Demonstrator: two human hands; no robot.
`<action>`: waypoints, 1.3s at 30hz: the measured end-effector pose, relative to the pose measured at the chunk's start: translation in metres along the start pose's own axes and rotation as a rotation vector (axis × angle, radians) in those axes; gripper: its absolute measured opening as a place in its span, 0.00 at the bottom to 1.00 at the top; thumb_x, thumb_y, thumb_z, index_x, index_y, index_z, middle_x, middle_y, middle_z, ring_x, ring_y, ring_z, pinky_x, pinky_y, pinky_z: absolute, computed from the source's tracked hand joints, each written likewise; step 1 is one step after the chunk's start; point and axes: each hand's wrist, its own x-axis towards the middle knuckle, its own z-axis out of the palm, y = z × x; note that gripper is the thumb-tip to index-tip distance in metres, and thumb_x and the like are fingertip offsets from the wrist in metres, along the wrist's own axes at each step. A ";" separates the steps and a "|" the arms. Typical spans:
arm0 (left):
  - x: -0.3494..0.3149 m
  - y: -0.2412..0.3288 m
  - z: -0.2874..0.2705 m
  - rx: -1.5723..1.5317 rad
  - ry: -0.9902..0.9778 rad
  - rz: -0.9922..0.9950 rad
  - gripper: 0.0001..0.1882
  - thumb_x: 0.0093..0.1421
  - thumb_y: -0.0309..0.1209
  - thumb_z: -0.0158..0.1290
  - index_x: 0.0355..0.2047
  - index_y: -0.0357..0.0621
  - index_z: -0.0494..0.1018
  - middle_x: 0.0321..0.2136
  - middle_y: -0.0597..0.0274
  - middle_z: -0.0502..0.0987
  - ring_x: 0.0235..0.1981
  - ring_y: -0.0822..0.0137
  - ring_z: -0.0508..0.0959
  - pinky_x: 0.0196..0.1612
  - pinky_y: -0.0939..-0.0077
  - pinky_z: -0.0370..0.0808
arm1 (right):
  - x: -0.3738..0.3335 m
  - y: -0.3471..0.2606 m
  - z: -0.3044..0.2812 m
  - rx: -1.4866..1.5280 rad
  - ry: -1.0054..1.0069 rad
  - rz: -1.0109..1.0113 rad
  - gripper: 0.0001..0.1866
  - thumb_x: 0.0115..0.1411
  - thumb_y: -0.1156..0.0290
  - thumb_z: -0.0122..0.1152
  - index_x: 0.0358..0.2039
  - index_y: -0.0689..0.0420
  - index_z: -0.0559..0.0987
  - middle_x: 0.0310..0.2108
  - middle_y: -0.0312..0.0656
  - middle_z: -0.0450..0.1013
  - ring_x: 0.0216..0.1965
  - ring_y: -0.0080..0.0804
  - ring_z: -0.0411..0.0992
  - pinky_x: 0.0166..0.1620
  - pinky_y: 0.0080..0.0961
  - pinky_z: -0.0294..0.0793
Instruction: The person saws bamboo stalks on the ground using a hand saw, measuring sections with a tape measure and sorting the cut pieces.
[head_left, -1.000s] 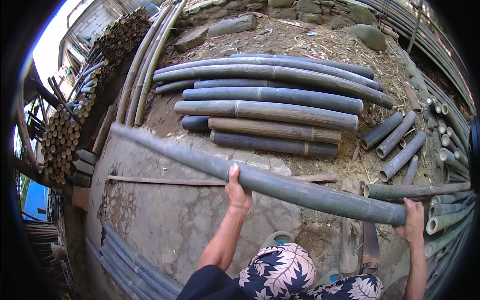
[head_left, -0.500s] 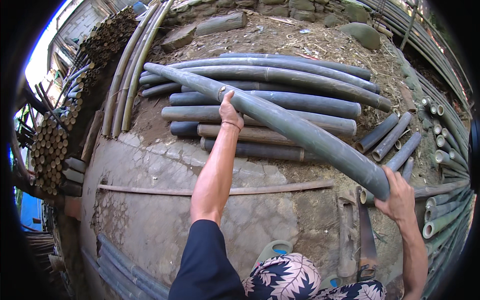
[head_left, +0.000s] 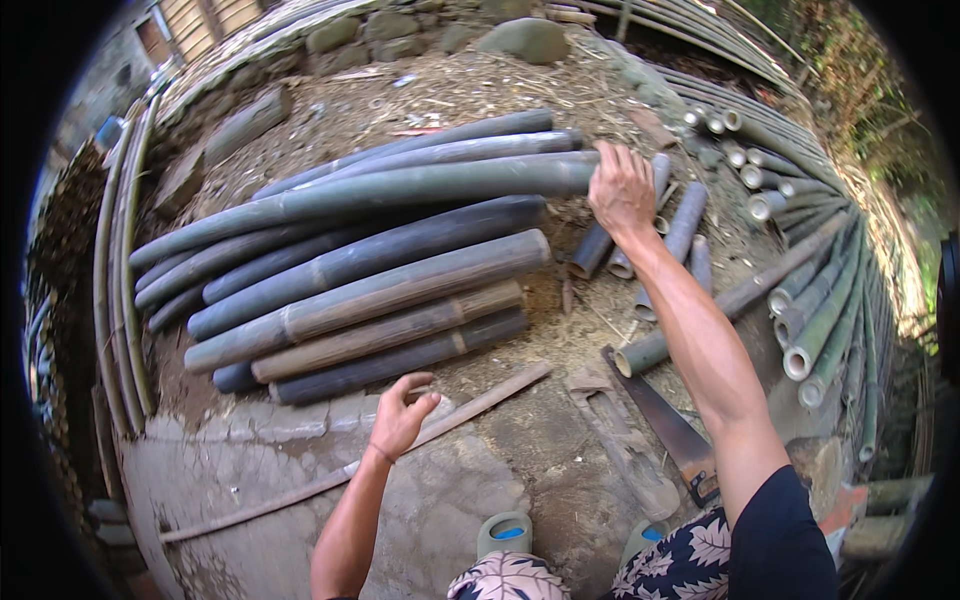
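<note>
A long grey-green bamboo pole [head_left: 430,185] lies along the top of a pile of cut poles. My right hand [head_left: 622,190] is at its right end, with the fingers bent over the rim. Empty, my left hand [head_left: 402,415] hovers in front of the pile with thumb and fingers apart. Closest to it are a dark bamboo pole [head_left: 400,355] at the pile's near side and a thin wooden strip [head_left: 440,425] lying on the ground.
A handsaw [head_left: 665,420] and a notched wooden block [head_left: 620,440] lie by my feet. Short bamboo pieces [head_left: 685,215] are scattered right of the pile, near a single pole [head_left: 740,295]. Stacked bamboo [head_left: 830,320] lines the right side. Thin upright-leaning poles [head_left: 125,280] stand left.
The pole has gone from slanting across the pile in both hands to lying along its top. My left hand has let go and come nearer; my right has moved farther away.
</note>
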 end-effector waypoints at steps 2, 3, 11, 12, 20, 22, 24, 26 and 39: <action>0.000 0.001 0.019 0.105 -0.020 -0.011 0.24 0.60 0.34 0.60 0.53 0.34 0.74 0.48 0.50 0.79 0.48 0.60 0.80 0.52 0.66 0.76 | 0.005 0.002 -0.023 0.215 0.110 0.033 0.16 0.58 0.75 0.53 0.48 0.59 0.76 0.39 0.50 0.75 0.42 0.48 0.75 0.49 0.43 0.72; 0.003 0.002 0.033 0.163 -0.035 0.001 0.24 0.59 0.34 0.60 0.53 0.34 0.74 0.49 0.49 0.79 0.50 0.58 0.80 0.52 0.65 0.76 | -0.001 0.008 -0.039 0.267 0.046 0.019 0.17 0.58 0.76 0.53 0.49 0.59 0.75 0.39 0.50 0.75 0.42 0.48 0.75 0.49 0.44 0.73; 0.120 0.085 0.209 0.624 -0.146 0.417 0.27 0.57 0.41 0.60 0.51 0.35 0.73 0.50 0.43 0.75 0.54 0.46 0.75 0.57 0.58 0.71 | -0.259 0.128 -0.175 0.545 -0.651 0.026 0.26 0.55 0.77 0.59 0.57 0.60 0.71 0.37 0.49 0.75 0.33 0.43 0.77 0.36 0.34 0.81; 0.128 0.104 0.247 0.659 -0.185 0.416 0.28 0.58 0.43 0.60 0.52 0.34 0.73 0.51 0.42 0.75 0.54 0.45 0.75 0.58 0.57 0.71 | -0.307 0.146 -0.193 0.561 -0.683 0.111 0.26 0.56 0.77 0.59 0.57 0.61 0.71 0.36 0.47 0.73 0.31 0.40 0.76 0.33 0.31 0.80; 0.172 0.128 0.536 1.047 -0.429 0.362 0.48 0.49 0.52 0.67 0.61 0.37 0.58 0.54 0.40 0.71 0.59 0.45 0.71 0.60 0.55 0.71 | -0.521 0.186 -0.331 0.342 -0.971 0.823 0.31 0.54 0.72 0.63 0.60 0.57 0.69 0.49 0.52 0.70 0.48 0.52 0.72 0.48 0.43 0.76; 0.189 0.098 0.564 1.111 -0.379 0.329 0.49 0.46 0.50 0.69 0.60 0.38 0.56 0.53 0.41 0.72 0.56 0.45 0.74 0.57 0.55 0.74 | -0.526 0.194 -0.336 0.289 -0.902 0.819 0.32 0.54 0.72 0.63 0.60 0.58 0.68 0.51 0.52 0.67 0.53 0.52 0.68 0.53 0.44 0.72; 0.212 0.078 0.573 1.156 -0.308 0.367 0.50 0.44 0.47 0.70 0.60 0.38 0.56 0.51 0.42 0.74 0.52 0.46 0.77 0.54 0.57 0.77 | -0.526 0.213 -0.332 0.213 -0.818 0.772 0.33 0.53 0.71 0.64 0.60 0.59 0.68 0.52 0.51 0.66 0.56 0.52 0.65 0.56 0.45 0.69; 0.192 0.110 0.579 1.127 -0.474 0.267 0.45 0.43 0.43 0.69 0.57 0.37 0.60 0.45 0.42 0.78 0.45 0.47 0.81 0.51 0.60 0.79 | -0.530 0.243 -0.331 0.101 -0.769 0.708 0.34 0.53 0.69 0.66 0.60 0.61 0.68 0.52 0.51 0.66 0.57 0.53 0.63 0.59 0.46 0.66; 0.038 0.126 0.292 0.166 -0.871 -0.338 0.53 0.39 0.43 0.75 0.60 0.27 0.65 0.48 0.51 0.77 0.50 0.62 0.76 0.56 0.68 0.71 | -0.556 0.315 -0.309 0.110 -0.760 0.614 0.27 0.55 0.58 0.71 0.48 0.60 0.72 0.46 0.51 0.65 0.50 0.52 0.65 0.55 0.44 0.67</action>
